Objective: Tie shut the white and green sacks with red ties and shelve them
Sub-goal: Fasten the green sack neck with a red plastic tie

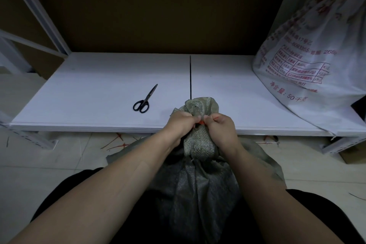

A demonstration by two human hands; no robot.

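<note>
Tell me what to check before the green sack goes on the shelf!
1. Both hands on the tie: left hand and right hand pinch the red tie. Ok.
2. Green sack neck gathered: ok.
3. Knot finished: cannot tell, fingers hide it.
4. Room on the shelf between scissors and white sack: ok.
5. White sack tied: cannot tell, its top is out of view.

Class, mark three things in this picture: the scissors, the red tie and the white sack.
scissors (pixel 147 99), head view, on the blades near the pivot.
red tie (pixel 201 122), head view, on its short exposed stretch.
white sack (pixel 305 59), head view, on its red-printed side.
</note>
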